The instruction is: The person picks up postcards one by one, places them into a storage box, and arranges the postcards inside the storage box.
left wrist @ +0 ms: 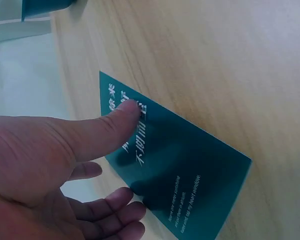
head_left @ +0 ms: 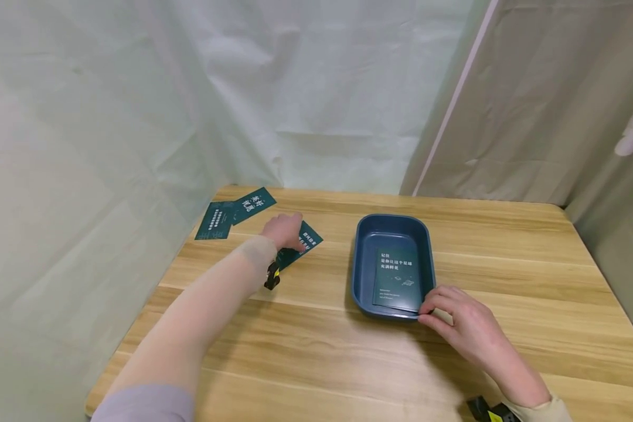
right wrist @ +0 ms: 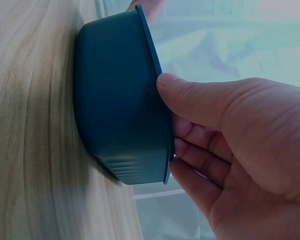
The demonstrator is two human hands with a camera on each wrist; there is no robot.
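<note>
My left hand is over a dark green printed card lying on the table. In the left wrist view the thumb extends over the card's printed face, and the loosely bent fingers lie along its near edge, none visibly beneath it. A dark blue rectangular tray stands right of the middle. Inside it lies a green card with white print; whether others lie under it I cannot tell. My right hand pinches the tray's near right corner, thumb outside against the rim.
Two more green cards, one partly against the other, lie at the table's far left corner. Pale curtains hang behind and beside the wooden table. A black wrist device sits on the left wrist.
</note>
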